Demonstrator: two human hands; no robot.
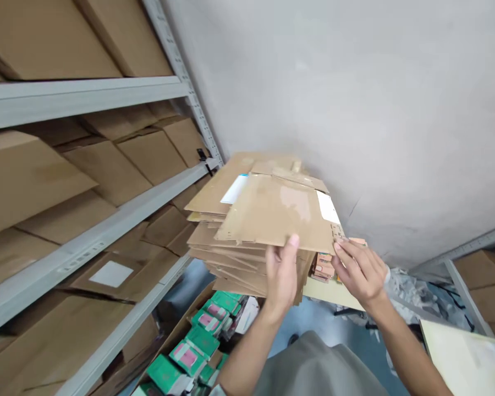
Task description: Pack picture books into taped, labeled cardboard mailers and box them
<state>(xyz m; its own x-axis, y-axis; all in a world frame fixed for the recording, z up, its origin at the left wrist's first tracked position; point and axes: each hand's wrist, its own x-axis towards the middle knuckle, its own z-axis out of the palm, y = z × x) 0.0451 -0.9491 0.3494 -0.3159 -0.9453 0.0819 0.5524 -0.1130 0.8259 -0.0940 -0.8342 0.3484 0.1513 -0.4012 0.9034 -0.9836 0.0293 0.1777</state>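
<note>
A flattened cardboard box with a white label at its right end lies on top of a tall stack of flattened cardboard boxes. My left hand grips its near edge around the middle, thumb on the upper face and fingers underneath. At the near right corner, beside some printed marks, my right hand pinches the same box between thumb and fingers. Another flattened box in the stack, to the left, carries a white label with a blue edge.
Grey metal shelving full of cardboard boxes runs along the left. Green packets fill an open carton below. Small orange boxes sit on a pale table behind my right hand. A white wall rises behind the stack.
</note>
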